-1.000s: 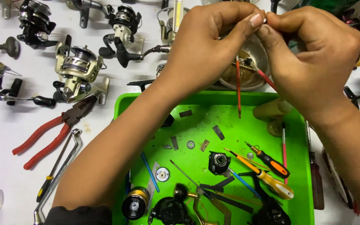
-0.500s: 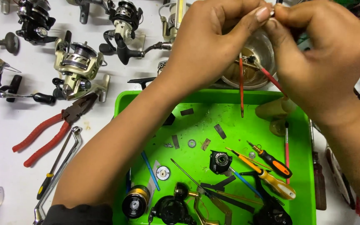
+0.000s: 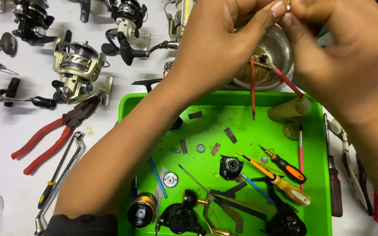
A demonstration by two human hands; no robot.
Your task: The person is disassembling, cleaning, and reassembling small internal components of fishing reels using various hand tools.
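White tabletop [image 3: 5,109] spreads under everything, carrying a green tray [image 3: 324,183] of small reel parts, with fishing reels [image 3: 79,65] and red-handled pliers [image 3: 51,135] lying to its left. Both forearms rise from the lower edge and meet high over the tray's far rim, above a metal bowl [image 3: 281,52]. The left hand [image 3: 224,43] arches with its wrist bent, thumb and forefinger pinched tight. The right hand [image 3: 346,57] curls in from the opposite side, its fingertips pressed against the left's. Between those fingertips sits a tiny metal ring [image 3: 288,5], gripped by both hands at the frame's top edge. Thin red sticks [image 3: 253,87] stand in the bowl just below.
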